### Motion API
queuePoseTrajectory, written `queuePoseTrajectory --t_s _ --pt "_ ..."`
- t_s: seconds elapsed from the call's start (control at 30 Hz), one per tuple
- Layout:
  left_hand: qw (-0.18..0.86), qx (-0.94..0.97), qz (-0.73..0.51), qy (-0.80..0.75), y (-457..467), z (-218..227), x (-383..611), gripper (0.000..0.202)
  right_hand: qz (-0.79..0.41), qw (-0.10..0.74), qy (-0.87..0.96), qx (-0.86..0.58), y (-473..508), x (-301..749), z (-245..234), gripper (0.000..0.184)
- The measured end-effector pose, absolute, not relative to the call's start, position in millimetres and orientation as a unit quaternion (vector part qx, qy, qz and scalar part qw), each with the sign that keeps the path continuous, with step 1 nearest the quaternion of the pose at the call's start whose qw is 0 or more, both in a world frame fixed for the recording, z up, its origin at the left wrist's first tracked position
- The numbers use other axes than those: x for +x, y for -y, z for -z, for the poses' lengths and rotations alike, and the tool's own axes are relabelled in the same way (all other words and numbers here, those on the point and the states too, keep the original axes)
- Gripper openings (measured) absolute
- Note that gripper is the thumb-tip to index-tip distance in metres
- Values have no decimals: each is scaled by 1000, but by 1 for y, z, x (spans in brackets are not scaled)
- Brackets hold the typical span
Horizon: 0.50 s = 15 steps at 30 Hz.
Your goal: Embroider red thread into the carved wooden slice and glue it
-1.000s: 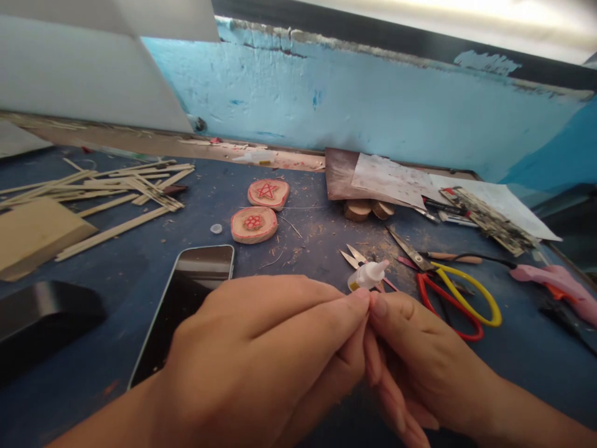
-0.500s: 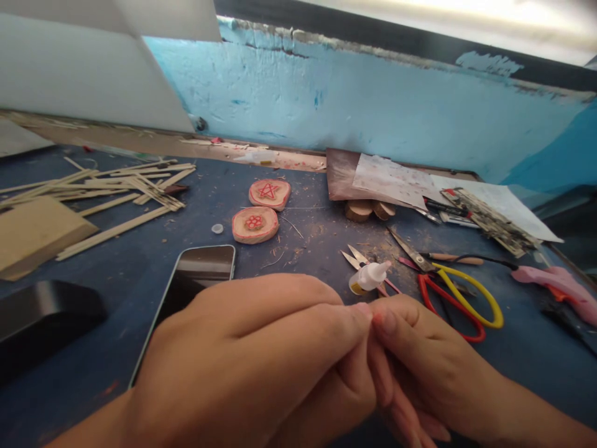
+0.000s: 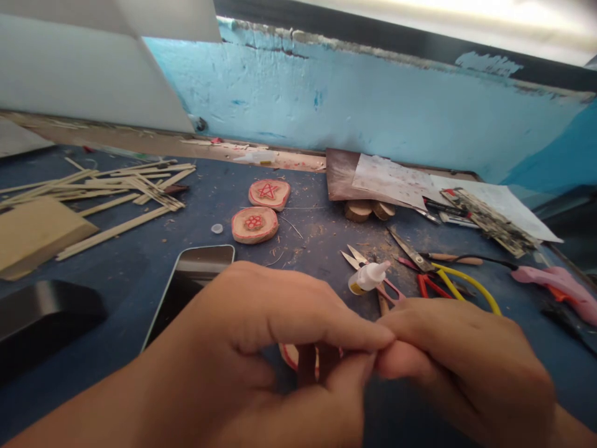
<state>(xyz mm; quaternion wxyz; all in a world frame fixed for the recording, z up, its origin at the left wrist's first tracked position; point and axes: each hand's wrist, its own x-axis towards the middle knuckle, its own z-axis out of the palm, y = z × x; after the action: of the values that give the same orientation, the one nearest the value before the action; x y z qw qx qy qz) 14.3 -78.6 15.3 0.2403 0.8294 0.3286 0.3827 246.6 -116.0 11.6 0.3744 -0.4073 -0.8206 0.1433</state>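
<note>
My left hand (image 3: 261,348) and my right hand (image 3: 461,361) meet at the fingertips, low in the middle of the view. Both are closed in a pinch, and whatever lies between the tips is hidden or too small to make out. Below the left hand's fingers shows part of a wood slice (image 3: 290,356) with a red edge. Just beyond the fingertips is a small white glue bottle (image 3: 368,278), tilted against a small pair of scissors (image 3: 357,256). Farther off, two wood slices carry red designs, a star (image 3: 269,193) and a flower (image 3: 254,224).
A phone (image 3: 186,280) lies left of centre, beside a black object (image 3: 51,323). Thin wooden sticks (image 3: 116,186) and a wood block (image 3: 41,233) lie left. To the right are red-and-yellow scissors (image 3: 476,286), a pink glue gun (image 3: 559,286) and papers (image 3: 392,177) over wood pieces.
Both hands have turned, and the pinched fingertips have shifted slightly down and to the right. The left hand's fingers have parted from its palm, revealing the red-edged wood slice beneath.
</note>
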Motion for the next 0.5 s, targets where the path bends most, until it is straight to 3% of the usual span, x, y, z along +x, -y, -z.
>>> queuePoseTrajectory --t_s 0.13,0.27,0.4,0.5 --pt "252 795 -429 -347 82 -7 3 27 -112 379 821 -412 123 246 -17 12" --pt "261 820 -383 -334 80 -7 -4 33 -84 372 786 -487 131 240 -17 21" --pt "249 819 -355 -375 83 -11 -3 27 -55 378 810 -445 129 244 -13 21" --pt "216 840 -346 -359 84 -13 2 26 -50 347 823 -447 125 248 -12 31"
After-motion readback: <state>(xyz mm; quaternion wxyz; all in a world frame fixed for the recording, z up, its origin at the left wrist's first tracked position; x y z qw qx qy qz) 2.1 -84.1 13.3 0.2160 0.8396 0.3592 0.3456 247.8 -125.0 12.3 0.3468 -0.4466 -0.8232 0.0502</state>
